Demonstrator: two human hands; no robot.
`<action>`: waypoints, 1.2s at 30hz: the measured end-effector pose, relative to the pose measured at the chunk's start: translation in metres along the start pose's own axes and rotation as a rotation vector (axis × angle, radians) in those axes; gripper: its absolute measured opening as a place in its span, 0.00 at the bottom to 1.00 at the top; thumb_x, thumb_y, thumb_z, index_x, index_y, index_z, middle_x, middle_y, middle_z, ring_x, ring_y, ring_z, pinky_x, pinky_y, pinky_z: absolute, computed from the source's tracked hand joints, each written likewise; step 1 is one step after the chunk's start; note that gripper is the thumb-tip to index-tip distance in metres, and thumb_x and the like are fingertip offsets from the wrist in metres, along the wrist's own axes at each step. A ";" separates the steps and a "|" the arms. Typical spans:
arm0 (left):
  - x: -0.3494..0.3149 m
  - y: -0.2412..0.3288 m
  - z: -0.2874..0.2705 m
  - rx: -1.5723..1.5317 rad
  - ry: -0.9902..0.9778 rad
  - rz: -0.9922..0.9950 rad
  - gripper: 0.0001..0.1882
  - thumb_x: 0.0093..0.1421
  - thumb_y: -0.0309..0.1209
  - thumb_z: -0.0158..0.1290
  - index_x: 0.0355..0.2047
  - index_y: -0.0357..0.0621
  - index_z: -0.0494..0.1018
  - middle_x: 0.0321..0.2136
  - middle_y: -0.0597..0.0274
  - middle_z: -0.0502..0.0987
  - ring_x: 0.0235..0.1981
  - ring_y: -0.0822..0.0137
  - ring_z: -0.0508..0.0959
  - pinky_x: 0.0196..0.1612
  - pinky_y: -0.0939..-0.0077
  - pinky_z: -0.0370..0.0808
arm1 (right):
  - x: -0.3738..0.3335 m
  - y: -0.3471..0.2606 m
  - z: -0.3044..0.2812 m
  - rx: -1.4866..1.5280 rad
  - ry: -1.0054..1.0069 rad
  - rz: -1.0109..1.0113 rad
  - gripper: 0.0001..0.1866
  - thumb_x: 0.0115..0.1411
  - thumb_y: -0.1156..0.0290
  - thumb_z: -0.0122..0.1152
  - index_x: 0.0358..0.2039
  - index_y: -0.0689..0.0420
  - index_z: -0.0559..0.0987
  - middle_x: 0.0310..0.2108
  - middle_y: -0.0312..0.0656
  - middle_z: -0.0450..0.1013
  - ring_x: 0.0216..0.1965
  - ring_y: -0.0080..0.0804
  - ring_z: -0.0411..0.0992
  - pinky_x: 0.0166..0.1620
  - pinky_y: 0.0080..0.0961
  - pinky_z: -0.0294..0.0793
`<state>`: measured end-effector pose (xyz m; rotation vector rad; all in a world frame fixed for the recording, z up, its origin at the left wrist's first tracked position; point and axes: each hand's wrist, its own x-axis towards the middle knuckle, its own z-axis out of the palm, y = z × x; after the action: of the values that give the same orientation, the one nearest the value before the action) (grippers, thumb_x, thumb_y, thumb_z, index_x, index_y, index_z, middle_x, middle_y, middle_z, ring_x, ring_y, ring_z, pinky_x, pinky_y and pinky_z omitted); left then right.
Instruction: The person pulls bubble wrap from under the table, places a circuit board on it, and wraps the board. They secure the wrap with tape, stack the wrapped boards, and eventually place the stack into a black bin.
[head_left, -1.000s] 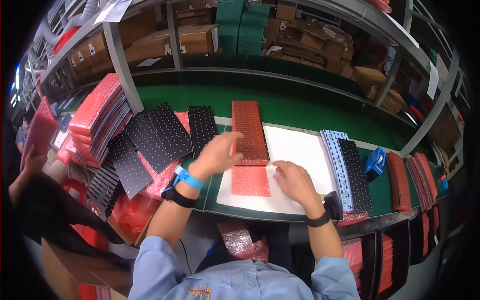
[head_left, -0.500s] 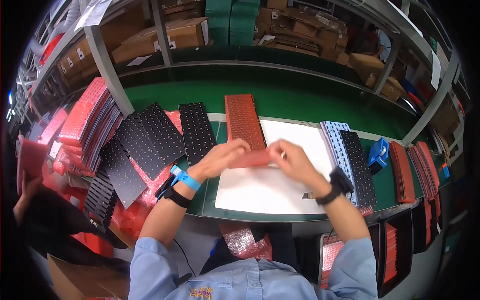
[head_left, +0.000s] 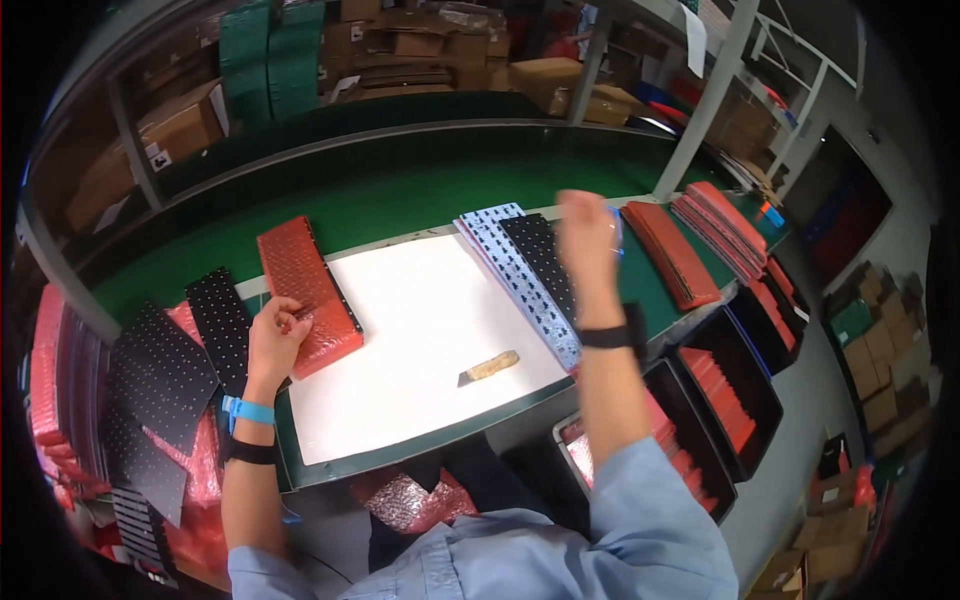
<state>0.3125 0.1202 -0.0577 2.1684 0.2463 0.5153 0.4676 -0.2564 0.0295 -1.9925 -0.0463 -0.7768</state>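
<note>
My left hand (head_left: 276, 338) is closed at the near left edge of a flat package in red bubble wrap (head_left: 312, 290), its fingers bent over the wrap. A dark dotted edge shows along the package's right side. It lies on the left part of a white sheet (head_left: 410, 330). My right hand (head_left: 588, 235), smeared by motion, is raised at the far right beside a blue tape dispenser (head_left: 616, 232), which it mostly hides. Whether the right hand grips anything cannot be made out. A small blade with a tan wrapped handle (head_left: 494, 365) lies near the sheet's front edge.
Black dotted panels (head_left: 160, 365) lie at the left beside a red-wrapped stack (head_left: 62, 370). Light blue patterned panels (head_left: 515, 265) and a black dotted panel (head_left: 540, 255) lie right of the sheet. Red-wrapped packages (head_left: 668, 255) and black bins (head_left: 745, 400) stand farther right.
The view has swung to the right. My right hand has left the package and moved up and right to the tape dispenser. My left hand stays at the package, whose near flap now lies down.
</note>
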 end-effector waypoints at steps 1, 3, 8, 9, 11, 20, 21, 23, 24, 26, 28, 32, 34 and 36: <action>0.004 0.008 0.006 0.003 0.024 0.023 0.13 0.54 0.21 0.61 0.40 0.35 0.74 0.22 0.67 0.73 0.23 0.77 0.71 0.27 0.81 0.70 | 0.035 0.049 -0.044 -0.167 0.127 0.150 0.12 0.63 0.64 0.55 0.32 0.59 0.81 0.27 0.44 0.78 0.29 0.34 0.77 0.36 0.31 0.76; 0.012 0.019 0.017 -0.016 0.033 0.062 0.13 0.53 0.21 0.62 0.39 0.34 0.74 0.22 0.67 0.73 0.22 0.77 0.71 0.26 0.81 0.69 | 0.066 0.129 -0.092 -0.475 0.260 0.222 0.20 0.64 0.55 0.52 0.27 0.59 0.80 0.29 0.48 0.77 0.33 0.40 0.76 0.41 0.39 0.76; -0.002 0.006 0.000 0.015 0.048 -0.047 0.13 0.53 0.22 0.63 0.38 0.33 0.75 0.21 0.66 0.74 0.23 0.76 0.72 0.27 0.80 0.70 | 0.048 0.086 -0.063 0.066 -0.117 0.871 0.24 0.66 0.49 0.47 0.33 0.57 0.79 0.53 0.54 0.67 0.54 0.52 0.65 0.47 0.62 0.70; -0.004 0.007 -0.007 0.015 0.064 -0.044 0.13 0.53 0.22 0.63 0.38 0.33 0.75 0.21 0.65 0.75 0.23 0.76 0.73 0.27 0.80 0.71 | 0.048 0.086 -0.058 0.080 -0.125 0.863 0.24 0.66 0.49 0.47 0.33 0.57 0.79 0.53 0.54 0.67 0.54 0.52 0.65 0.47 0.62 0.70; 0.001 0.013 0.004 -0.031 0.058 -0.013 0.13 0.53 0.23 0.63 0.38 0.33 0.76 0.21 0.65 0.75 0.23 0.76 0.73 0.28 0.80 0.71 | 0.062 0.113 -0.076 0.303 -0.072 0.842 0.23 0.66 0.48 0.49 0.36 0.57 0.79 0.55 0.51 0.60 0.57 0.54 0.59 0.48 0.68 0.66; -0.002 0.017 0.004 0.011 0.081 0.003 0.12 0.52 0.24 0.64 0.36 0.33 0.77 0.21 0.58 0.78 0.24 0.69 0.78 0.29 0.75 0.74 | 0.004 0.124 -0.072 0.583 0.015 0.575 0.18 0.64 0.56 0.57 0.32 0.60 0.80 0.54 0.50 0.65 0.57 0.42 0.59 0.54 0.59 0.65; -0.001 0.017 0.005 0.013 0.081 -0.003 0.12 0.52 0.24 0.64 0.36 0.33 0.77 0.22 0.59 0.78 0.24 0.69 0.78 0.29 0.75 0.74 | -0.001 0.127 -0.074 0.584 0.015 0.577 0.18 0.64 0.56 0.57 0.32 0.60 0.80 0.54 0.50 0.65 0.57 0.42 0.59 0.54 0.59 0.65; -0.001 0.017 0.004 0.016 0.084 -0.012 0.12 0.52 0.24 0.64 0.36 0.33 0.77 0.22 0.59 0.78 0.24 0.69 0.78 0.29 0.75 0.74 | -0.007 0.132 -0.075 0.506 -0.064 0.521 0.15 0.63 0.58 0.59 0.31 0.58 0.81 0.47 0.47 0.72 0.55 0.44 0.66 0.56 0.53 0.67; 0.000 0.017 0.001 0.017 0.080 -0.021 0.12 0.52 0.24 0.64 0.36 0.33 0.77 0.22 0.60 0.78 0.24 0.71 0.77 0.29 0.76 0.73 | -0.007 0.133 -0.075 0.467 -0.104 0.490 0.14 0.62 0.59 0.59 0.31 0.57 0.82 0.44 0.46 0.76 0.54 0.45 0.69 0.57 0.49 0.67; 0.003 0.022 0.010 -0.010 0.054 -0.033 0.13 0.52 0.23 0.64 0.37 0.32 0.77 0.23 0.61 0.78 0.24 0.74 0.76 0.29 0.79 0.73 | 0.008 0.154 -0.091 0.231 -0.155 0.426 0.13 0.60 0.61 0.61 0.29 0.58 0.82 0.44 0.47 0.76 0.53 0.46 0.70 0.56 0.46 0.68; 0.002 0.020 0.010 -0.029 0.044 -0.057 0.13 0.52 0.24 0.64 0.37 0.32 0.77 0.23 0.61 0.78 0.25 0.74 0.76 0.29 0.79 0.73 | 0.015 0.160 -0.089 -0.204 -0.307 0.305 0.11 0.57 0.64 0.63 0.24 0.58 0.83 0.43 0.50 0.76 0.50 0.49 0.72 0.54 0.39 0.70; -0.002 0.013 -0.002 -0.005 0.094 0.006 0.13 0.52 0.25 0.64 0.37 0.34 0.78 0.23 0.60 0.79 0.26 0.73 0.77 0.29 0.78 0.74 | 0.003 0.105 -0.083 -0.598 -0.138 -0.373 0.11 0.59 0.68 0.60 0.22 0.59 0.80 0.30 0.45 0.74 0.37 0.39 0.72 0.42 0.32 0.71; 0.001 0.014 0.002 0.038 0.082 0.034 0.13 0.52 0.26 0.64 0.37 0.34 0.78 0.23 0.58 0.79 0.26 0.71 0.78 0.29 0.77 0.75 | -0.013 -0.010 -0.055 -0.145 -0.476 -0.567 0.13 0.60 0.66 0.58 0.23 0.59 0.79 0.37 0.45 0.70 0.40 0.40 0.69 0.45 0.34 0.69; -0.001 0.025 -0.005 -0.006 0.053 -0.051 0.14 0.52 0.27 0.65 0.37 0.35 0.78 0.24 0.57 0.80 0.26 0.70 0.79 0.30 0.76 0.76 | -0.034 -0.098 -0.006 0.047 -1.052 -0.747 0.12 0.61 0.65 0.58 0.25 0.59 0.78 0.41 0.44 0.66 0.44 0.40 0.66 0.48 0.34 0.66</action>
<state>0.3090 0.1082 -0.0354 2.1385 0.3277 0.5444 0.4040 -0.1992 0.0889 -2.1208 -1.4521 -0.0558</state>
